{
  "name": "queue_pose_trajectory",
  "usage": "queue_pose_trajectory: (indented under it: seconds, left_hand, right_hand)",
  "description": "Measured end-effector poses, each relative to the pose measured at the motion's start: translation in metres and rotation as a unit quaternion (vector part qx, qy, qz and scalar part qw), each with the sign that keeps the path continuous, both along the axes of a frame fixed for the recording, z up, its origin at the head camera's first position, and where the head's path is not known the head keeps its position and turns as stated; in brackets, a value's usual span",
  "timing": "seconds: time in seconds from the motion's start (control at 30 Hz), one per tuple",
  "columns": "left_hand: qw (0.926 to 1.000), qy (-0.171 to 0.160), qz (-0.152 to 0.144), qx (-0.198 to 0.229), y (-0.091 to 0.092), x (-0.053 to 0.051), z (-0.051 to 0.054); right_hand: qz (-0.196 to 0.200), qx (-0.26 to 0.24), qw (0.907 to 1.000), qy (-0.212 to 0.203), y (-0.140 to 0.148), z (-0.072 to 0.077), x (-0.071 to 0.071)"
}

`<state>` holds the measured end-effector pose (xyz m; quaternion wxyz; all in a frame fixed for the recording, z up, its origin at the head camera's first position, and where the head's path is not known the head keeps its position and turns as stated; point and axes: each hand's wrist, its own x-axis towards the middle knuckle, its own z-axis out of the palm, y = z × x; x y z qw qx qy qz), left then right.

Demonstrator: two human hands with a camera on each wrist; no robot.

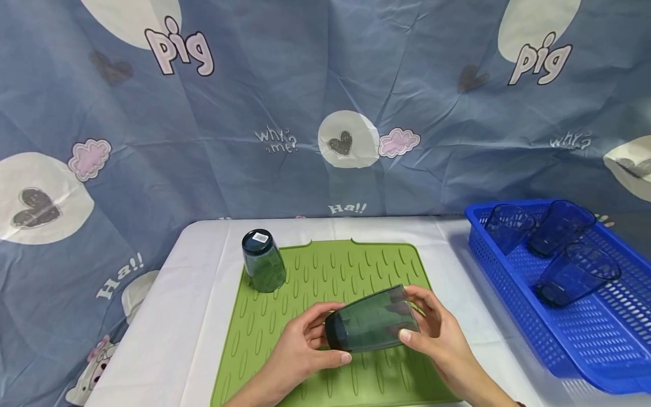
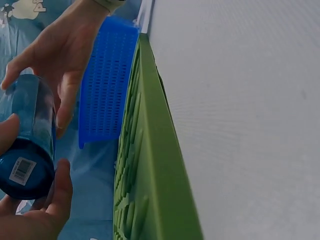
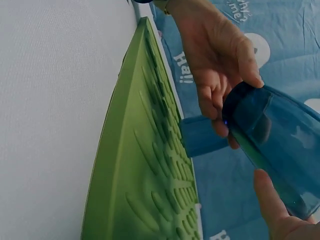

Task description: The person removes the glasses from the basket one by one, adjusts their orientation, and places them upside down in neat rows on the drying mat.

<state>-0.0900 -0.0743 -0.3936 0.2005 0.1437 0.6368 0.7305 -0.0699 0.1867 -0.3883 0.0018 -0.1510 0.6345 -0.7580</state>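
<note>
Both hands hold a dark tinted drinking glass [image 1: 373, 322] on its side over the green drying mat [image 1: 325, 265]. My left hand [image 1: 305, 345] grips the thick base, on which a white barcode label [image 2: 22, 171] shows in the left wrist view. At the rim end, my right hand [image 1: 434, 333] holds the glass with the thumb on the near side and fingers behind. A second glass [image 1: 267, 265] stands upside down on the mat's far left corner, a label on its upturned base.
To the right, a blue plastic basket [image 1: 513, 305] holds three glasses, among them a tilted glass [image 1: 577, 274] nearest me. White cloth [image 1: 168, 316] covers the table. A blue printed curtain [image 1: 285, 102] hangs behind it.
</note>
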Motion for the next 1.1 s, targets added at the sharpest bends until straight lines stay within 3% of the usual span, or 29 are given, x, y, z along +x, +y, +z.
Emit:
queue_pose_trajectory:
  seconds: [0.1,0.2,0.33,0.57,0.97,1.1]
  left_hand:
    - [1.0000,0.003,0.006,0.001,0.000,0.001,0.002]
    - [1.0000,0.003,0.006,0.005,-0.001,0.001,0.004]
    - [0.9997,-0.003,0.006,0.022,-0.001,0.002,0.006]
    - [0.9988,0.004,0.018,0.044,-0.003,0.003,0.008]
    - [0.9976,-0.001,0.052,0.046,-0.007,-0.002,0.013]
    - [0.9966,0.009,0.070,0.042,-0.009,-0.004,0.012]
  right_hand:
    - [-0.012,0.020,0.9996,-0.018,0.000,0.003,0.000]
    - [-0.020,0.032,0.9993,-0.005,0.001,0.003,0.000]
    - [-0.004,0.025,0.9995,0.019,0.004,0.001,-0.001]
    - [0.015,0.052,0.9984,0.015,0.008,0.004,-0.003]
    - [-0.002,0.085,0.9919,0.094,0.019,0.006,-0.013]
    - [-0.002,0.071,0.9909,0.114,0.022,0.007,-0.016]
